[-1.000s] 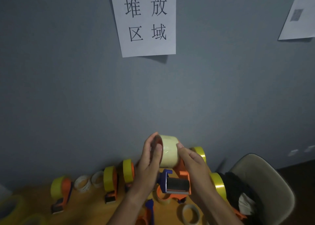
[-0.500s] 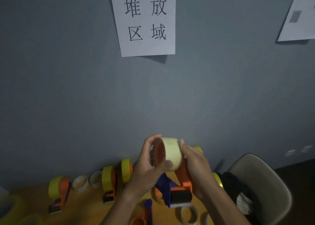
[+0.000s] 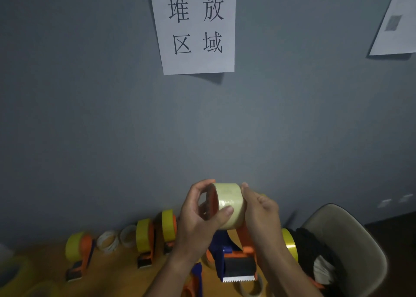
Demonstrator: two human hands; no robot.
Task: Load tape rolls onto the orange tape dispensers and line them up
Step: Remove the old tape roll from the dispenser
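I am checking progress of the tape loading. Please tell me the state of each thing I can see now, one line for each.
Tape roll: held up by both hands, on the dispenser hub.
Left hand: grips the roll.
Right hand: fingers against the roll's right side.
Held dispenser: off the table, blade toward the camera.
Three dispensers by the wall: loaded with yellow tape.
Chair: holds dark cloth.

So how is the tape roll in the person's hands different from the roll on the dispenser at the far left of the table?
The held tape roll is pale cream; the far-left roll is bright yellow. The held tape roll is up in the air, gripped by the left hand and right hand; the far-left roll rests untouched on the table. The held one also looks wider. Both sit on orange dispensers.
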